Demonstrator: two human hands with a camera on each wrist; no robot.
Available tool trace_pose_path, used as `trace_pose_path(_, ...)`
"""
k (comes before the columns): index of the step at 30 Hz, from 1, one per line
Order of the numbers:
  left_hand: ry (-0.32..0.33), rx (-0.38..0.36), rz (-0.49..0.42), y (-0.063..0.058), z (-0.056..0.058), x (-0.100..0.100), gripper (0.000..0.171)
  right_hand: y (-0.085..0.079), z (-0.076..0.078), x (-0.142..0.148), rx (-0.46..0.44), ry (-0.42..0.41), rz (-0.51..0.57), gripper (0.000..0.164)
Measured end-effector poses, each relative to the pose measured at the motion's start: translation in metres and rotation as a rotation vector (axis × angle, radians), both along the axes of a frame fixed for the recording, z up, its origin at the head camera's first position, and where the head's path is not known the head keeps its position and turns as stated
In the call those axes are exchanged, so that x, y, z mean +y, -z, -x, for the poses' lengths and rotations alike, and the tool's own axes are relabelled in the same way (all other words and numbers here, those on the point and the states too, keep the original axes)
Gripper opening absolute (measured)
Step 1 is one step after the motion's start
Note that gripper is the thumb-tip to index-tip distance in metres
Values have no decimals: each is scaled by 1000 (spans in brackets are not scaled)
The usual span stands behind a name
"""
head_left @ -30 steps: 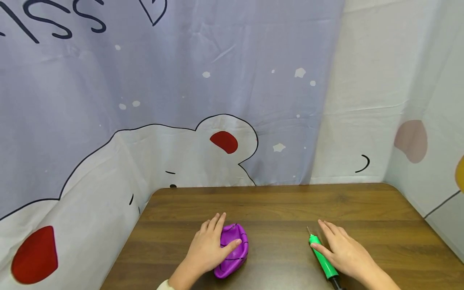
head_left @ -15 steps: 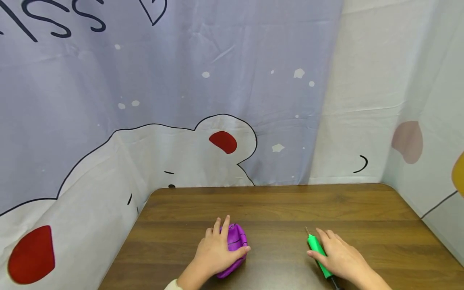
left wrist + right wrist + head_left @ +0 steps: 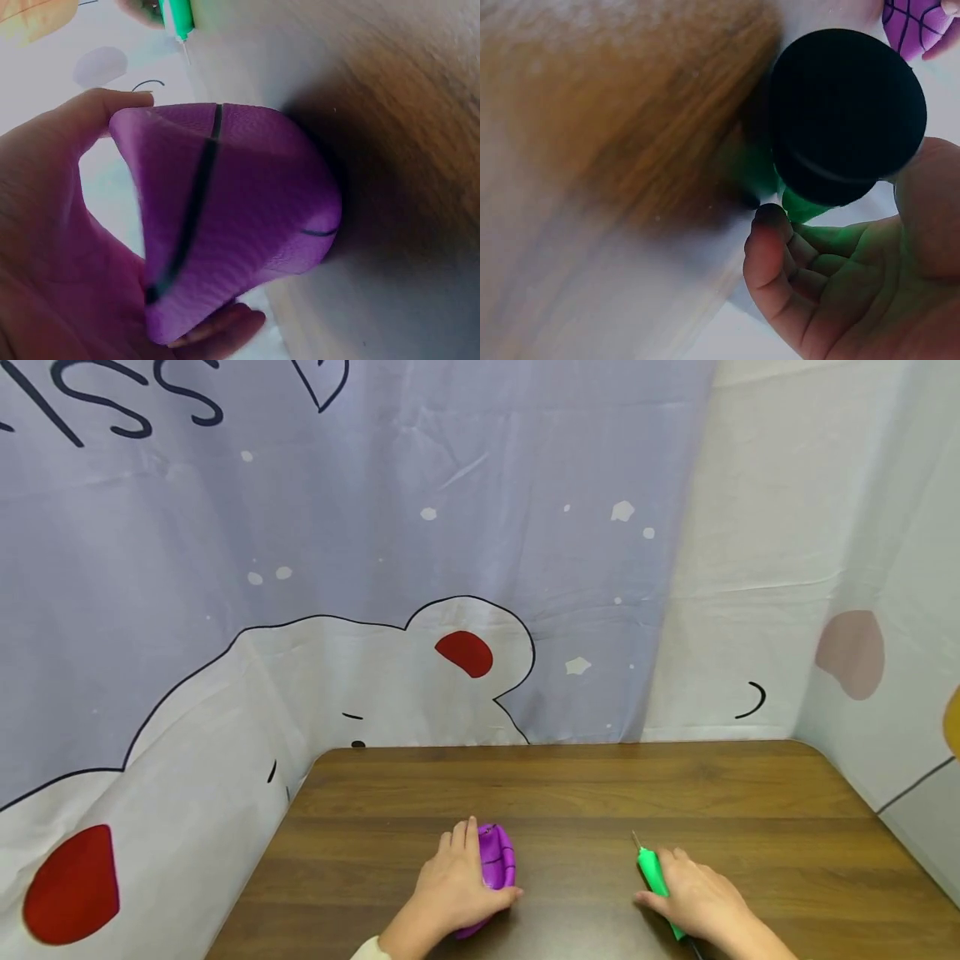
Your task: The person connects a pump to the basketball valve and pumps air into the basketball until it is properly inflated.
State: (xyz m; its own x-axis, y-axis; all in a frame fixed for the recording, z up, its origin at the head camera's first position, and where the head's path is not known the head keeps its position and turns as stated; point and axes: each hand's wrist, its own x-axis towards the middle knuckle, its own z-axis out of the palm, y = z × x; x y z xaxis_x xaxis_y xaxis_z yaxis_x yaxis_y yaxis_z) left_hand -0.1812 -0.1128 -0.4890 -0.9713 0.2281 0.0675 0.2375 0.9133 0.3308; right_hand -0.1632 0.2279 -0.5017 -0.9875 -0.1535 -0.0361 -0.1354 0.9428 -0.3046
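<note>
- left hand [image 3: 452, 887] has a grip on the saggy purple ball [image 3: 495, 858], thumb at its near right side, fingers along its left
- ball's long axis runs away from the person, far end leaning a bit right, and the far part pokes out to the right of the fingers
- right hand [image 3: 701, 893] is wrapped round the green pump [image 3: 652, 872], thumb to the left of it, fingers to the right
- pump's thin needle [image 3: 636, 839] sticks out ahead of that hand, pointing away from the person and slightly left, so its long axis goes near-right to far-left
- its black end cap [image 3: 847, 112] sits back on the wrist side of the right hand
- can't tell if the pump's touching the worktop [image 3: 570, 810]
- wide stretch of worktop between the two hands, plenty more ahead of both up to the far edge
- side edges are well out beyond each hand
</note>
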Motion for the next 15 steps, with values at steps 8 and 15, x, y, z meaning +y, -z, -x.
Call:
trace_pose_path(8, 125, -45, -30, -7, 0, -4, 100, 5, 0, -3, 13, -9, -8, 43)
trace_pose_path(15, 162, -45, 2, -9, 0, -2, 88, 1, -2, -4, 55, -21, 4, 39)
